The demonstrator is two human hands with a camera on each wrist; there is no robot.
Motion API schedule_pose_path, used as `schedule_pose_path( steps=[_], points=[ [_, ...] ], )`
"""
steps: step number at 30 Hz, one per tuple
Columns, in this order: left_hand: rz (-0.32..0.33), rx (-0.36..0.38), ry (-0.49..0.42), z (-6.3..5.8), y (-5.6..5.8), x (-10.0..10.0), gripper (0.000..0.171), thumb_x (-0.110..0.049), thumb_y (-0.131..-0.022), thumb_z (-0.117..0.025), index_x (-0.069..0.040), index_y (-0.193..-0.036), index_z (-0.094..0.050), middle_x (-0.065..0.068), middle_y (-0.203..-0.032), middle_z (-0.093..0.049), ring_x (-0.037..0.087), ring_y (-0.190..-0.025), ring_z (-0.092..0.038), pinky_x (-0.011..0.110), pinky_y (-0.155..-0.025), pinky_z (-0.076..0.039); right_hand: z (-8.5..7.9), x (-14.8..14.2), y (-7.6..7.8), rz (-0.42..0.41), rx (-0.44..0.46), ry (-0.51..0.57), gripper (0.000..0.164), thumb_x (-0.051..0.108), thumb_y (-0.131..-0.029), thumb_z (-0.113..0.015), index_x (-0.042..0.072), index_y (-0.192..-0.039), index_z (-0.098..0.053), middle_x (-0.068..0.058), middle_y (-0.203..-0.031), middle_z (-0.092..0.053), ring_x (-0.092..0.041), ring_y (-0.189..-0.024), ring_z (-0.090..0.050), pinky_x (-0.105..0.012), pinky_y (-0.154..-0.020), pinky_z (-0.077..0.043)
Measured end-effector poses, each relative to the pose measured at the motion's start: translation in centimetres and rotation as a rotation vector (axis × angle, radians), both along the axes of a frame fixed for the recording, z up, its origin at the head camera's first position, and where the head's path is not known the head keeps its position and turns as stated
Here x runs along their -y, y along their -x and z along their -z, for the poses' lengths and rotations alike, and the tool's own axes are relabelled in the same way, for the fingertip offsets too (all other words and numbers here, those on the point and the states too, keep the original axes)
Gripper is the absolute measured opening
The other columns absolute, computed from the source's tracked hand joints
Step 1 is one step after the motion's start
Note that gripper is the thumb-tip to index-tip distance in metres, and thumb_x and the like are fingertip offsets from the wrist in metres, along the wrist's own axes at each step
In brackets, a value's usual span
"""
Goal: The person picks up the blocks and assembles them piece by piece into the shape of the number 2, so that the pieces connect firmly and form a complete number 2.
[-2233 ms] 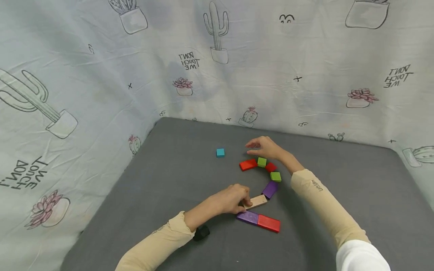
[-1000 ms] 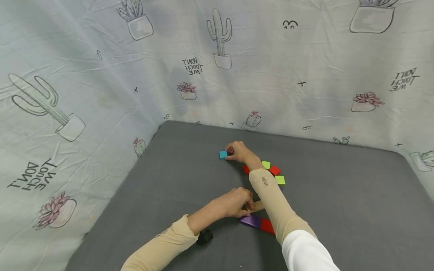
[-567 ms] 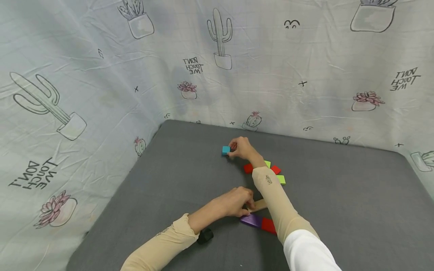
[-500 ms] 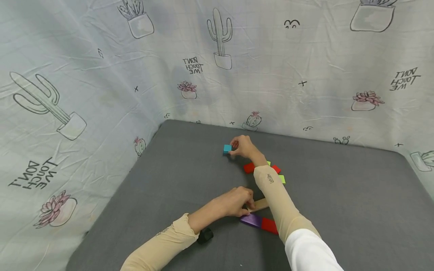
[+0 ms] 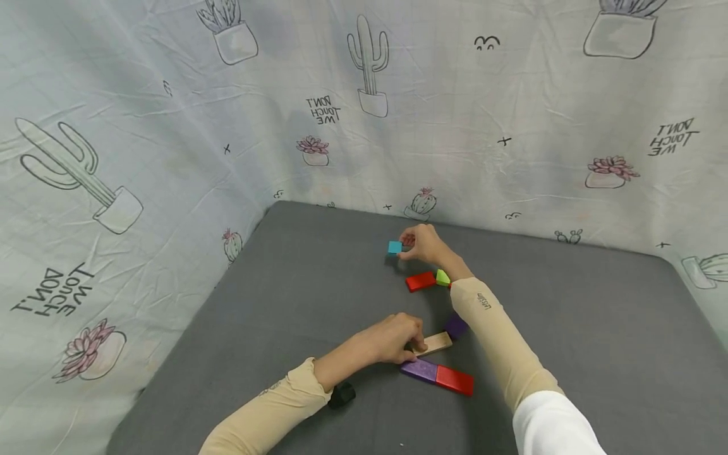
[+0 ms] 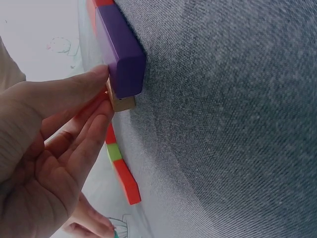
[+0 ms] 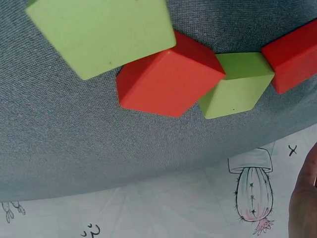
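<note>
In the head view my right hand pinches a light blue cube between thumb and fingers, behind a curved row of blocks. My left hand is at the near end of the row, its fingers and thumb at the left end of a plain wooden block. In the left wrist view the thumb lies against a purple block, and the fingertips meet the end of the wooden block. A red block continues the purple one. Only an edge of the right hand shows in the right wrist view.
The curve runs through a purple block, a green cube, a red cube, another green cube and a red block. A black object lies by the left wrist. A printed curtain borders the grey table.
My right hand has reached left to the blue cube, taken hold of it, and carried it right, toward the far end of the curve. The left hand has stayed in place.
</note>
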State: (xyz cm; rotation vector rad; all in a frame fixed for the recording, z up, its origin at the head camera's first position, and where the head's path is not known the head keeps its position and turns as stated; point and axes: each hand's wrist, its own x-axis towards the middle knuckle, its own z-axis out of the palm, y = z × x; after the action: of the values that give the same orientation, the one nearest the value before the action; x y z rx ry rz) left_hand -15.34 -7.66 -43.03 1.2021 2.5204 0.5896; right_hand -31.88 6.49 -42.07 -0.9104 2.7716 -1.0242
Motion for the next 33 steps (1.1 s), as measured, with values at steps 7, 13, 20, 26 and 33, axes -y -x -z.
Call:
schedule_pose_path(
  steps=[7,13,20,26,33],
  points=[
    [-0.001,-0.003,0.016,-0.1,-0.2,-0.1,0.019,-0.009,-0.078,-0.08,-0.012,-0.095,-0.075,-0.007,-0.087,-0.061,-0.003,-0.081,-0.06,0.007,-0.07,-0.045,-0.4,-0.5,-0.5,-0.037,-0.001,0.048,0.024,0.009,-0.075,-0.08,-0.002,-0.093,-0.07,-0.013,-0.091,-0.07,-0.026,-0.085,-0.066,-0.037,-0.078,-0.054],
    [-0.01,0.006,0.018,-0.4,-0.3,0.0,0.019,-0.009,-0.078,-0.08,-0.011,-0.096,-0.075,-0.005,-0.088,-0.062,-0.001,-0.082,-0.062,0.008,-0.071,-0.045,-1.1,-0.8,-1.1,-0.073,-0.018,0.053,0.024,0.01,-0.074,-0.081,0.0,-0.093,-0.071,-0.012,-0.091,-0.071,-0.025,-0.084,-0.067,-0.036,-0.077,-0.054],
    [-0.022,0.014,0.031,-0.3,-0.3,0.0,0.018,-0.009,-0.078,-0.08,-0.012,-0.095,-0.074,-0.006,-0.088,-0.063,-0.002,-0.082,-0.061,0.008,-0.071,-0.045,-1.4,-1.1,-1.7,-0.094,-0.001,0.043,0.025,0.011,-0.075,-0.081,0.0,-0.096,-0.072,-0.012,-0.093,-0.071,-0.026,-0.085,-0.067,-0.037,-0.079,-0.054],
    [-0.027,0.021,0.04,-0.3,-0.2,-0.1,0.018,-0.009,-0.078,-0.08,-0.012,-0.094,-0.074,-0.007,-0.087,-0.062,-0.003,-0.081,-0.061,0.008,-0.07,-0.046,-1.6,-1.5,-2.1,-0.148,-0.012,0.037,0.026,0.012,-0.076,-0.081,0.0,-0.097,-0.072,-0.011,-0.094,-0.07,-0.026,-0.086,-0.066,-0.043,-0.079,-0.054],
    [-0.027,0.02,0.038,-0.3,-0.3,-0.2,0.017,-0.008,-0.078,-0.08,-0.012,-0.093,-0.074,-0.007,-0.087,-0.062,-0.003,-0.08,-0.061,0.008,-0.069,-0.046,-1.5,-1.8,-2.4,-0.221,-0.037,0.035,0.027,0.01,-0.075,-0.081,-0.002,-0.097,-0.071,-0.011,-0.094,-0.07,-0.027,-0.086,-0.066,-0.04,-0.078,-0.054]
  ],
)
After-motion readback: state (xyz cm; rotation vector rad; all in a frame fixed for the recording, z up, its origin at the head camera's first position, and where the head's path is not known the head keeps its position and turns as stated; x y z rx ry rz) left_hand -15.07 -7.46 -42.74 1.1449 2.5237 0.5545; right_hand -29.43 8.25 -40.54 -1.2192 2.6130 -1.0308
